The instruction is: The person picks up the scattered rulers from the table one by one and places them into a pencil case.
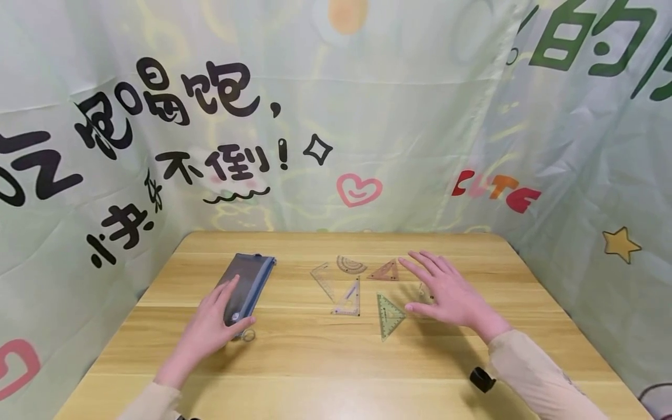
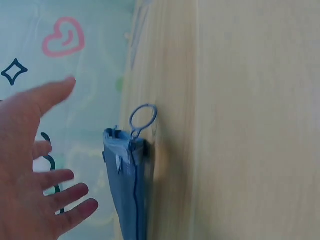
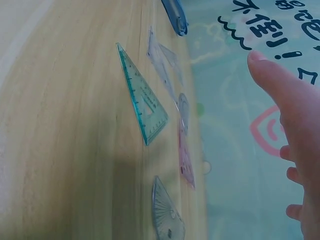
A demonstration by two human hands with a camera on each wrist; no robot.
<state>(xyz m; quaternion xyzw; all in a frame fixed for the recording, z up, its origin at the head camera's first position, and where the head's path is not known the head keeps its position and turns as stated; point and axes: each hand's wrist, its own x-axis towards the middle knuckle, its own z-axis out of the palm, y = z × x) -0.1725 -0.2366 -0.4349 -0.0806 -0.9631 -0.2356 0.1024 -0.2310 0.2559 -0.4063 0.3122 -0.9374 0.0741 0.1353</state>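
My left hand (image 1: 211, 328) hovers with spread fingers over the near end of a blue-grey zipped pencil case (image 1: 248, 279). In the left wrist view, a gap shows between that hand (image 2: 22, 175) and the pencil case (image 2: 125, 185), whose zip carries a ring (image 2: 143, 117). My right hand (image 1: 450, 296) is held above the table, fingers apart and gripping nothing. Beside its thumb lies a green set square (image 1: 387, 325). Partly hidden below it is a clear protractor (image 3: 166, 212). Farther back lie a reddish set square (image 1: 391, 273) and another protractor (image 1: 351, 265).
Two clear set squares, one slim (image 1: 321, 279) and one with purple marks (image 1: 356, 303), lie mid-table, between the pencil case and the green set square. Printed cloth (image 1: 409, 146) surrounds the wooden table (image 1: 315, 373) at the back and sides. A black piece (image 1: 482, 379) sits at my right wrist.
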